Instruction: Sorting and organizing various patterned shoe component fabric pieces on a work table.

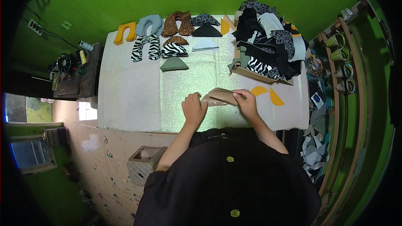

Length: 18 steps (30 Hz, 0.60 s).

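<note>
Above the near part of the table, a small stack of brown textured cut pieces (222, 96) is held between my two hands. My right hand (247, 104) pinches its right end, thumb on top. The fingers of my left hand (194, 108) are closed at the left end, where a lower piece (215, 102) fans out below the others. Just beyond my right hand lie two yellow half-moon pieces, one flat (259, 90) and one angled (277, 97). A pile of green half-moon pieces (174, 64) sits farther off to the left.
Stacks of yellow (125, 32), grey (149, 25), leopard-print (178, 23) and zebra-print pieces (145, 48) line the far side of the white table (125, 100). A cardboard box (261, 76) heaped with scraps stands at the far right. A sewing machine (67, 65) is at left, a wooden shoe rack (335, 58) at right.
</note>
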### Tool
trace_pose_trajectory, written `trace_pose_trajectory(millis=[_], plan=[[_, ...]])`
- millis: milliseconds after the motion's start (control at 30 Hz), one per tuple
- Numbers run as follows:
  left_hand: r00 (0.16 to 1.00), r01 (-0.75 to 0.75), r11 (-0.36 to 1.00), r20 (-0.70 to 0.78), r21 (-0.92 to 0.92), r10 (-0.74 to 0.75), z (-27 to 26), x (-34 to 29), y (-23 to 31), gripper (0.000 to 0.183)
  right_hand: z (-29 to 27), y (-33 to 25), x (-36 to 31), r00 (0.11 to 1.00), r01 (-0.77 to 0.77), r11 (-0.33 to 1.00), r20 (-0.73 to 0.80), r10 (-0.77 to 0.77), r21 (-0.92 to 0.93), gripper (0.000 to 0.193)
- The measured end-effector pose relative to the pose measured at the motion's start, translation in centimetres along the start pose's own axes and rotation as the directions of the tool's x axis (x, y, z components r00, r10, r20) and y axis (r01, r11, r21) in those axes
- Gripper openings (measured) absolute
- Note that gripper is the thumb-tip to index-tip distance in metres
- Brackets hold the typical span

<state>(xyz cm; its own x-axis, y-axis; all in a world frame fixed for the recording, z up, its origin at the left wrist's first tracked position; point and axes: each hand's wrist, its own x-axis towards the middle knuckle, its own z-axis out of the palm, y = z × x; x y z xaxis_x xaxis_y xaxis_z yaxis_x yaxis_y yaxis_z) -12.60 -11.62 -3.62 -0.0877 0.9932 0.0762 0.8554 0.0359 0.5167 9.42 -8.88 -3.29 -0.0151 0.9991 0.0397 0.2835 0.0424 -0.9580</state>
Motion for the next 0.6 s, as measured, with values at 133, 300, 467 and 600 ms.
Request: trace_pose_trajectory(millis=[133, 300, 467, 600], plan=[[1.000, 0.009, 0.840, 0.012, -0.542, -0.003, -0.7, 0.7, -0.4, 0.037, 0.5, -1.1, 0.1, 0.994, -0.066, 0.998, 0.082, 0.066, 0.004, 0.012], [0.962, -0.186, 0.782, 0.052, -0.595, 0.269, -3.5, 0.9, 1.3, 0.035, 1.5, -1.6, -0.2, 0.991, 0.038, 0.990, 0.134, -0.019, -0.135, 0.011], [0.969, 0.030, 0.610, 0.172, -0.792, 0.176, -2.7, 0.3, 0.7, 0.032, 2.0, -3.0, -0.5, 0.969, 0.231, 0.942, 0.140, -0.202, -0.244, 0.011], [0.967, 0.140, 0.691, 0.249, -0.709, 0.060, -2.1, -0.3, 0.6, 0.023, 1.9, -4.4, -1.0, 0.966, 0.190, 0.955, 0.219, -0.140, -0.229, 0.011]])
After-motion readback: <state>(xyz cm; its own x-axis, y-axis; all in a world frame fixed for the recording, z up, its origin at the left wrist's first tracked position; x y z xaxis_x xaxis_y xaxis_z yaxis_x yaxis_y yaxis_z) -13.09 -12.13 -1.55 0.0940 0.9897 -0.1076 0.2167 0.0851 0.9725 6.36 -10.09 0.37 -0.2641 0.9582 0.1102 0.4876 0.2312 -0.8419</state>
